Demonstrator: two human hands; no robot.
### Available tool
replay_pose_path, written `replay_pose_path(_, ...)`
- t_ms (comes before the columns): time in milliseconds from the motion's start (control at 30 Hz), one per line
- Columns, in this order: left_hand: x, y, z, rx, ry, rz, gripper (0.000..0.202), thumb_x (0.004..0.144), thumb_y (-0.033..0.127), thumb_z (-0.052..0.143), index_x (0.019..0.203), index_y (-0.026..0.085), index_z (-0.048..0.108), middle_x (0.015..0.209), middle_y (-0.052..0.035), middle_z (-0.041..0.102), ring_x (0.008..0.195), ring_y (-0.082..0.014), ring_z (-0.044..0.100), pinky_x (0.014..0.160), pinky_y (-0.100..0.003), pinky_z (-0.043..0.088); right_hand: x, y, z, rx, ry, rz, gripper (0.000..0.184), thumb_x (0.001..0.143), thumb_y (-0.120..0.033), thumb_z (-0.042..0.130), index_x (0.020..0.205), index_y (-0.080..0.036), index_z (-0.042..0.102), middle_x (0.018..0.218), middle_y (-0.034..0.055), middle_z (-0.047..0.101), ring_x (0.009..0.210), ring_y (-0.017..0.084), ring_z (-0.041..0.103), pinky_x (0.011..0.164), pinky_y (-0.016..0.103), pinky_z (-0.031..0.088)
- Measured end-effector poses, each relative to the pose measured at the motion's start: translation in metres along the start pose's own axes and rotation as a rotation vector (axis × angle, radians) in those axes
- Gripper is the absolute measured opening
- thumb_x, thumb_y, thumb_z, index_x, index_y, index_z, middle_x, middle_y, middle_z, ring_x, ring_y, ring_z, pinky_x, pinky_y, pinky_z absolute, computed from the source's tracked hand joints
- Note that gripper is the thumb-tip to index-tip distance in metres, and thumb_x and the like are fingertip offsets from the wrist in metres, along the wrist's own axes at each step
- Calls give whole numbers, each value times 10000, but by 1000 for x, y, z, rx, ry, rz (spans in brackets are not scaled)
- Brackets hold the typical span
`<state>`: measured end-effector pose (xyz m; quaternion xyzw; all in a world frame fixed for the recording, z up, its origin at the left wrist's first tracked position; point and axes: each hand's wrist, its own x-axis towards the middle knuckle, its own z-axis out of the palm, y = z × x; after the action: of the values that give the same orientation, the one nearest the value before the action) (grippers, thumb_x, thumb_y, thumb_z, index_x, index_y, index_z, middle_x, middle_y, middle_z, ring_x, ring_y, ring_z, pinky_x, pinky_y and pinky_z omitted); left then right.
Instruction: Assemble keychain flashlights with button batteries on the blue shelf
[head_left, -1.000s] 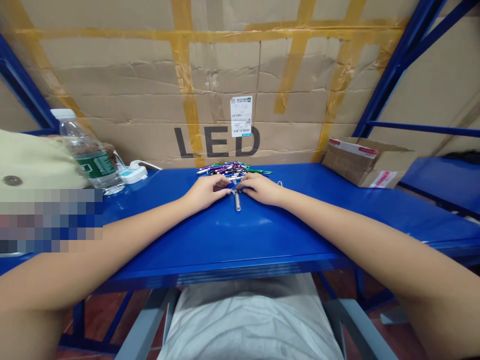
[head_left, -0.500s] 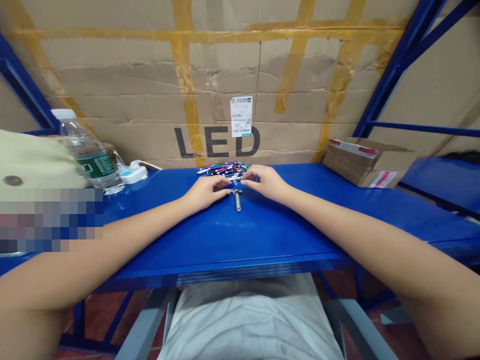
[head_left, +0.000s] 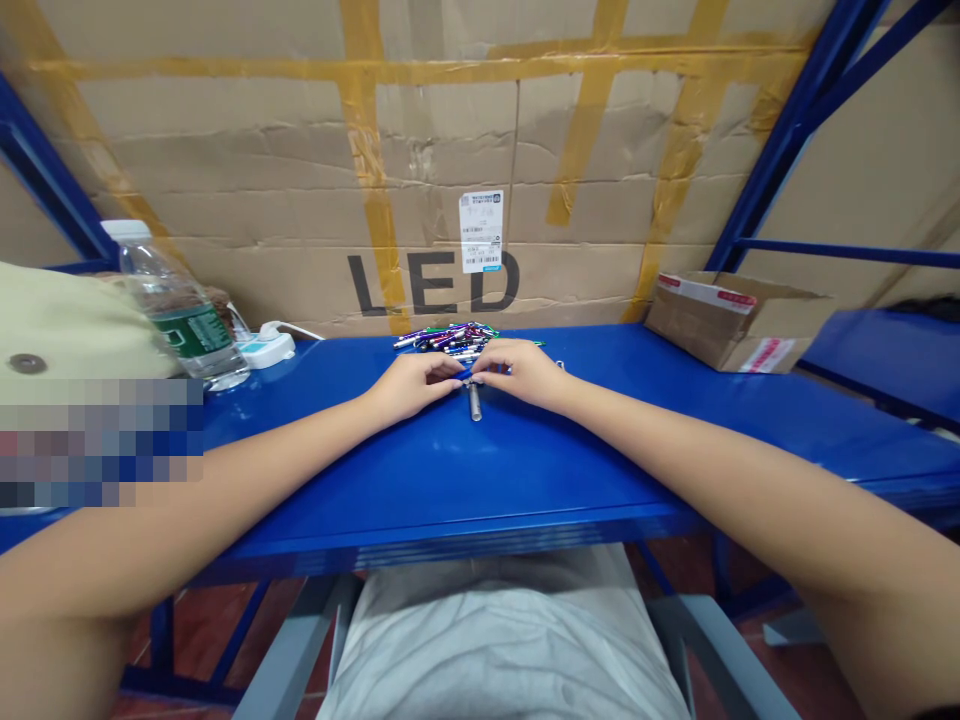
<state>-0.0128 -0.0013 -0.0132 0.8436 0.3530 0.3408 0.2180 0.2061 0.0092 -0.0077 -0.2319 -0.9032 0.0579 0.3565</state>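
Observation:
Both my hands rest on the blue shelf (head_left: pixel 525 470), fingertips meeting at the middle. My left hand (head_left: pixel 409 383) is curled, pinching a small blue piece that I cannot make out well. My right hand (head_left: pixel 521 370) pinches the same small piece from the other side. A silver pen-like tube (head_left: pixel 474 402) lies on the shelf just below the fingertips, pointing toward me. Behind the hands lies a pile of small coloured pens (head_left: pixel 450 338), green, purple, blue and silver.
A big taped cardboard box marked LED (head_left: pixel 435 200) forms the back wall. At left stand a water bottle (head_left: pixel 176 310), a white power strip (head_left: pixel 264 347) and a beige bag (head_left: pixel 67 320). A small open carton (head_left: pixel 731 318) sits at right. Blue rack posts frame both sides.
My right hand went back to the pile half a second ago, then returned to meet my left hand's fingertips. The left hand and silver tube stayed put.

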Motion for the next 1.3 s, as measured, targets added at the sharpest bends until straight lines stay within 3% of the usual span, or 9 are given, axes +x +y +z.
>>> replay_pose_path(200, 1, -3, 1, 28, 54, -20, 214, 804, 261, 661, 996, 165, 663, 1011, -54, 736, 924, -202, 698, 904, -392, 547, -2, 12, -12, -179, 30, 169, 174, 824, -134, 542, 934, -165, 674, 881, 57, 676, 806, 171, 608, 739, 295, 466)
replay_pose_path(333, 1, -2, 0, 86, 59, -36, 214, 810, 242, 666, 1007, 158, 659, 1023, -61, 732, 915, -195, 697, 892, -388, 555, -9, 35, -28, -409, -234, 255, 155, 823, -225, 605, 908, -173, 724, 908, 95, 659, 812, 209, 605, 746, 332, 467)
replay_pose_path(433, 1, 1, -1, 109, 54, -48, 212, 815, 238, 667, 1009, 153, 662, 1022, -60, 732, 914, -191, 695, 890, -382, 557, -13, 47, -35, -413, -338, 286, 175, 851, -241, 597, 942, -196, 740, 917, 79, 681, 819, 197, 617, 764, 316, 470)
replay_pose_path(633, 1, 2, -1, 131, 55, -54, 211, 815, 235, 674, 1011, 157, 668, 1021, -51, 731, 918, -184, 692, 889, -365, 556, -8, 46, -31, -364, -313, 405, 157, 840, -263, 634, 913, -180, 745, 956, 74, 716, 863, 202, 637, 770, 291, 470)
replay_pose_path(833, 1, 3, -1, 137, 43, -49, 209, 816, 230, 672, 1012, 156, 672, 1022, -50, 731, 913, -185, 694, 886, -365, 555, 3, 47, -26, -237, -374, 636, 115, 815, -202, 637, 846, -164, 742, 905, 68, 744, 806, 192, 660, 728, 284, 482)
replay_pose_path(1133, 1, 4, 0, 133, 38, -41, 213, 816, 212, 668, 1020, 150, 679, 1016, -55, 735, 910, -185, 697, 881, -356, 558, 2, 25, -23, -160, -346, 480, 203, 886, -281, 530, 809, -157, 672, 791, 44, 692, 703, 155, 595, 637, 258, 431)
replay_pose_path(1300, 1, 2, 0, 109, 43, -30, 200, 817, 203, 659, 1011, 156, 677, 1007, -48, 737, 903, -181, 698, 888, -367, 555, 3, 30, -18, -312, -197, 412, 102, 861, -210, 574, 862, -153, 660, 926, 84, 697, 834, 191, 609, 748, 284, 433)
